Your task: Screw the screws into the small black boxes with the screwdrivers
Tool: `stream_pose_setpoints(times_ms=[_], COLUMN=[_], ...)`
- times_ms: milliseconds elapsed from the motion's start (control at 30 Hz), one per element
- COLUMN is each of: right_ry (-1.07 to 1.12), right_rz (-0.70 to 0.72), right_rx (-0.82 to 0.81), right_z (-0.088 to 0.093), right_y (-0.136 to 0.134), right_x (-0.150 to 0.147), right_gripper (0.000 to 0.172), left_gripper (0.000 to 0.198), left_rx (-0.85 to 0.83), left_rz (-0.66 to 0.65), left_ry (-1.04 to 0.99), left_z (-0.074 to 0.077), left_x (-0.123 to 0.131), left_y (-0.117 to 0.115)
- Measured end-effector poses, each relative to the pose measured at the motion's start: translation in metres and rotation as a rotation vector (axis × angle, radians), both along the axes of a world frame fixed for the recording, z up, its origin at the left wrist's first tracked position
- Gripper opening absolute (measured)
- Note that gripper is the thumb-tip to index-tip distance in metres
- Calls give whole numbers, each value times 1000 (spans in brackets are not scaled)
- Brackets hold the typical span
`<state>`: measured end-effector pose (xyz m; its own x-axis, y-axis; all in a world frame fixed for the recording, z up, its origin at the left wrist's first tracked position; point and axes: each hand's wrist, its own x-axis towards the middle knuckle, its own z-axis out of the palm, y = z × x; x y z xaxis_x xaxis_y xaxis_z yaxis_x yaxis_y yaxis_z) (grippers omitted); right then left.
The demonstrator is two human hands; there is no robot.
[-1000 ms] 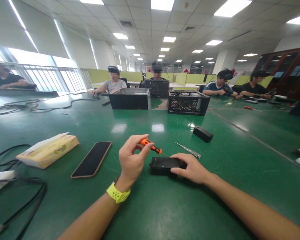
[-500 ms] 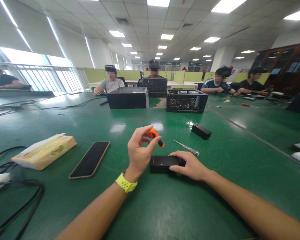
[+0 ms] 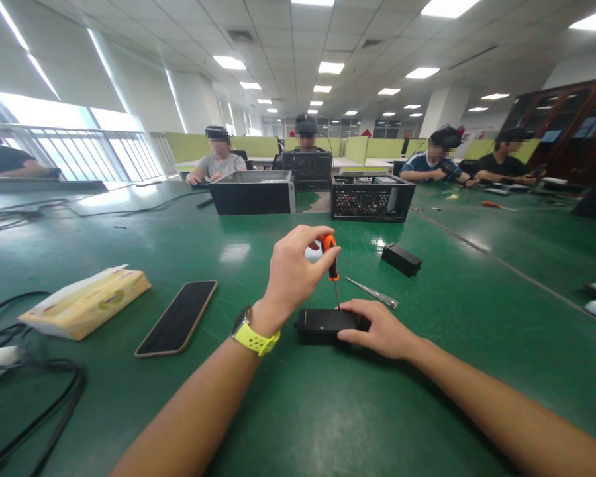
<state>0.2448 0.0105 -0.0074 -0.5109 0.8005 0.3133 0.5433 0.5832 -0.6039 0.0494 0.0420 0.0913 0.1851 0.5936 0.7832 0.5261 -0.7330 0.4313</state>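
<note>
My left hand point(image 3: 298, 268) pinches the orange-and-black handle of a screwdriver point(image 3: 330, 257). The screwdriver stands nearly upright, its thin shaft pointing down to the far edge of a black rectangular box point(image 3: 320, 326). Whether the tip sits on a screw is too small to tell. Gripping the box's right end, with the thumb on the near side, is my right hand point(image 3: 380, 328). Its fingertips lie close to the screwdriver tip. A clear-handled slim screwdriver point(image 3: 372, 293) lies just beyond my right hand, and a second black box point(image 3: 401, 259) rests farther off.
To the left lie a phone point(image 3: 177, 319), a tissue pack point(image 3: 87, 301) and black cables point(image 3: 54, 404). Computer cases point(image 3: 253, 195) point(image 3: 372, 199) stand across the green table point(image 3: 298, 411). Another orange screwdriver point(image 3: 496, 206) lies far right. Several people sit around the table.
My left hand has moved up and to the right, bringing the screwdriver from a slant to nearly upright. My right hand and the box have stayed in place.
</note>
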Motion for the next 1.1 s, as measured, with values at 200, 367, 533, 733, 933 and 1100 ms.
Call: stream_pose_setpoints(times_ms=[200,367,533,733,933,1100], right_ry=[1,23,41,67,87,111], right_rz=[16,16,2,-47,-59,-42], right_rx=[-9,3,21,17,11,-13], right_z=[0,-2,-2,-5,-7,-9], right_y=[-1,-2,-4,-5,-4,-3], right_x=[1,-1,-3,-5,-5,-6], right_gripper=[41,40,40,42,40,41], left_gripper=[21,11,17,15,16,15], left_rx=[-90,-90,-151,-40,-26,-17], left_rz=[-92,-102,-206,-66,-65,-52], left_ry=[-8,-62,-111,-53,-46,-48], left_z=[6,6,5,6,9,12], left_x=[-2,-1,2,-1,-1,-2], left_y=[-10,-15,-17,-19,-20,-22])
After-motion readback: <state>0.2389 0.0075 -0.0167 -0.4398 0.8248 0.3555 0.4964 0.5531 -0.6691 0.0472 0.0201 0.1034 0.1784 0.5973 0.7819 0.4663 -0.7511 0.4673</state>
